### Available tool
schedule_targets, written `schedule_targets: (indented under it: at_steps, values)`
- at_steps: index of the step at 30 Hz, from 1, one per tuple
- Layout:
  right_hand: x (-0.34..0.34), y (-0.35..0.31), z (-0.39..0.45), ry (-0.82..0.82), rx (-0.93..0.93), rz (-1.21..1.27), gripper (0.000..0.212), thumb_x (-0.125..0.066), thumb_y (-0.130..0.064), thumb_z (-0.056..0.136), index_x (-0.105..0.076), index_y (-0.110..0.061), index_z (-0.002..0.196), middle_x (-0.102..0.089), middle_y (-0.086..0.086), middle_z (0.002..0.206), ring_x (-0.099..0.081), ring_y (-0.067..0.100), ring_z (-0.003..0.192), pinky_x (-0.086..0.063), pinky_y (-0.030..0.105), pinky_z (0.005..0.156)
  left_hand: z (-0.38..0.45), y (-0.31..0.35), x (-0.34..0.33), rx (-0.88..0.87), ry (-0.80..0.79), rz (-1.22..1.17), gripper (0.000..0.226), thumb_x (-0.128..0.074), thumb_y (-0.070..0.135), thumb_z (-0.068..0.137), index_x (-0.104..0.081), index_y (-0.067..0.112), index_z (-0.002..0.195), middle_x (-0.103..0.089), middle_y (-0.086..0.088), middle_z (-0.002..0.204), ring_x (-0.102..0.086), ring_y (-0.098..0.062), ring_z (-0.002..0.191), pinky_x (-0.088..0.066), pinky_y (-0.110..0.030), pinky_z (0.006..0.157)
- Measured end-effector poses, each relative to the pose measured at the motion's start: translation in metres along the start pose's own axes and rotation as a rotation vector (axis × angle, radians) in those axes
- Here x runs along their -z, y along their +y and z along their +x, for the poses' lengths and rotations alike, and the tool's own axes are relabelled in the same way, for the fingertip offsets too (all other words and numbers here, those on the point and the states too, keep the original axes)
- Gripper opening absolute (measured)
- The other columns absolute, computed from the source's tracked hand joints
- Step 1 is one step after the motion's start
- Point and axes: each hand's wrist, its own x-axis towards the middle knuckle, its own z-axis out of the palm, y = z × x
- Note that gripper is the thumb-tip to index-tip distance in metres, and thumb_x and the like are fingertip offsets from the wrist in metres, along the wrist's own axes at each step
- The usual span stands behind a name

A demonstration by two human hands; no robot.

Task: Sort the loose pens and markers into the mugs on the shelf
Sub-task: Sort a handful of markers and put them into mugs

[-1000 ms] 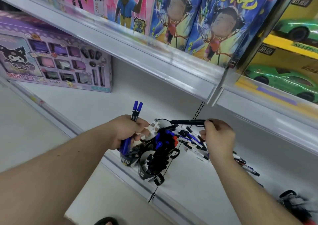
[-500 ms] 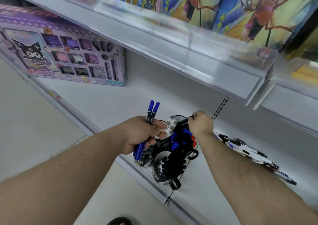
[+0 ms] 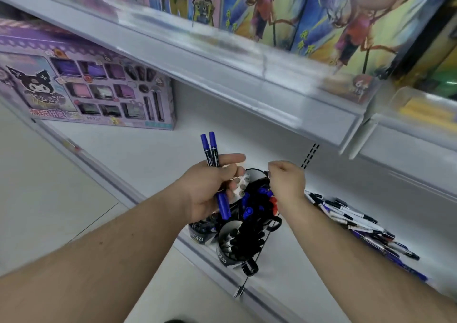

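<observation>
**A:** Right, what are my hands doing?

**B:** Your left hand (image 3: 210, 191) has its grip curled round two blue markers (image 3: 214, 174), caps pointing up past the thumb. Your right hand (image 3: 286, 186) hangs over the back mug (image 3: 257, 186), fingers bunched and turned down. I think it is pinching a dark pen into that mug, but the fingertips are hidden, so I cannot tell for sure.

**B:** The mugs sit just below and between both grips, near the front edge of the shelf (image 3: 153, 149). The front mug (image 3: 237, 246) is packed with black-capped pens; a third mug (image 3: 200, 231) lies under your left wrist.

**A:** How do I finish this drop cleanly?

**B:** I would lower the pen tip-first into a gap among the blue and red caps, and let go only once it stands. That mug looks crowded, so a slanted pen could ride up on its neighbours.

**A:** What else is near?

**B:** The loose pile of pens (image 3: 356, 223) lies to the right of your right forearm, touching the shelf. A purple toy box (image 3: 86, 87) stands far left of the left grip. The upper shelf edge (image 3: 247, 75) overhangs both hands, so lift carefully.
</observation>
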Motion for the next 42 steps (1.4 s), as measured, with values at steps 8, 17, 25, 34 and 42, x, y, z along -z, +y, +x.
schedule_targets:
  at_steps: [8,17,25,34,42]
  values:
    - [0.054,-0.040,-0.143,-0.423,-0.382,0.594,0.026,-0.056,-0.028,0.098,-0.068,-0.005,0.099,-0.063,0.011,0.072,-0.054,0.016,0.048,-0.042,0.024,0.044,-0.024,-0.003,-0.052,-0.172,-0.133,-0.325,0.025,-0.040,0.018,0.104,-0.064,0.019,0.107,-0.073,0.002,0.084,-0.072,-0.015,0.081,-0.049,-0.029,0.081]
    - [0.147,-0.030,-0.153,-0.129,-0.110,0.428,0.012,-0.059,-0.003,0.095,-0.070,0.001,0.097,-0.063,0.014,0.072,-0.055,0.016,0.055,-0.049,0.022,0.054,-0.047,-0.029,-0.085,-0.019,-0.299,0.048,0.043,-0.063,0.035,0.078,-0.061,0.018,0.117,-0.074,-0.005,0.108,-0.073,-0.023,0.088,-0.055,-0.034,0.073]
    - [0.247,0.005,-0.158,0.097,-0.049,0.144,0.019,-0.057,0.000,0.095,-0.071,-0.010,0.086,-0.065,0.011,0.067,-0.055,0.017,0.053,-0.051,0.028,0.059,-0.043,-0.064,-0.135,0.034,-0.317,0.311,0.008,-0.064,-0.001,0.089,-0.069,0.003,0.085,-0.072,-0.010,0.086,-0.072,-0.021,0.074,-0.060,-0.022,0.064]
    - [0.348,0.025,-0.159,0.356,-0.010,-0.224,0.010,-0.062,-0.005,0.093,-0.071,-0.004,0.098,-0.069,0.008,0.073,-0.064,0.017,0.052,-0.055,0.028,0.060,-0.052,-0.109,-0.209,0.090,-0.487,0.627,0.008,-0.067,0.013,0.091,-0.066,0.011,0.099,-0.068,-0.011,0.099,-0.070,-0.024,0.083,-0.060,-0.025,0.064]
    - [0.420,0.091,-0.124,0.396,-0.091,-0.913,0.021,-0.055,-0.006,0.095,-0.071,0.007,0.098,-0.071,0.022,0.106,-0.065,0.038,0.098,-0.053,0.042,0.090,-0.047,-0.133,-0.247,0.094,-0.544,0.677,0.028,-0.065,0.004,0.089,-0.055,0.013,0.114,-0.064,-0.010,0.107,-0.071,-0.024,0.092,-0.059,-0.027,0.077]
